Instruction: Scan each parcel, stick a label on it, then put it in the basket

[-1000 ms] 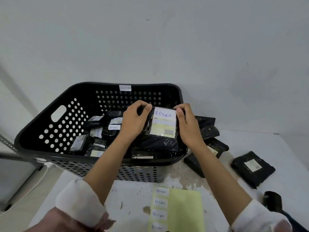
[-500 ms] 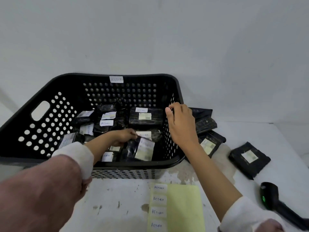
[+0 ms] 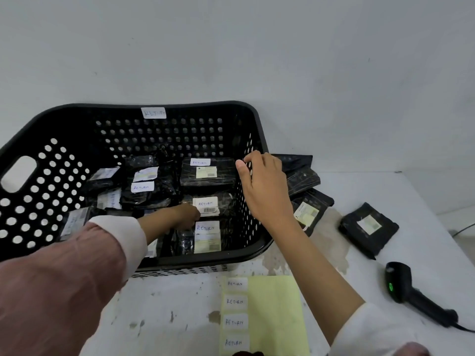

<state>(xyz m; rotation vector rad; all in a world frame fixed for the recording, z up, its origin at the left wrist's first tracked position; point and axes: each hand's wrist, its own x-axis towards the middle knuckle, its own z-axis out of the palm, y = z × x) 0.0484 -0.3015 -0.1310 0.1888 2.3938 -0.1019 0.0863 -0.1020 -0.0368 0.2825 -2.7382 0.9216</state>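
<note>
The parcel (image 3: 207, 236) with the handwritten RETURN label (image 3: 205, 228) lies inside the black basket (image 3: 64, 176), near its front wall, just below the fingers of the left hand (image 3: 185, 217). That hand reaches down into the basket with its fingers curled low against the parcels; whether they pinch anything or only touch cannot be told, since the knuckles hide the tips. Just beyond those fingers sits another labelled parcel (image 3: 207, 206) with a barcode, and farther back a third (image 3: 205, 173) lies flat against the rear of the basket. To the left of the left hand more black parcels (image 3: 144, 183) are heaped, several carrying white stickers.

The right hand (image 3: 264, 186) rests at the basket's right wall, fingers loosely bent and a little spread, the fingertips (image 3: 248, 159) touching the rim and holding nothing.

Outside the basket, just right of the right hand, a small pile of unlabelled parcels (image 3: 305, 201) lies on the white table (image 3: 424, 201), and a single parcel (image 3: 368, 228) lies apart from it, farther right. Below the right forearm, a yellow backing sheet (image 3: 272, 314) carries a column of RETURN stickers (image 3: 235, 301) along its left edge. A black handheld scanner (image 3: 411, 294) with a green light lies on the table well right of the sheet. A sticker (image 3: 153, 113) marked RETURN is stuck on the basket's rear rim.
</note>
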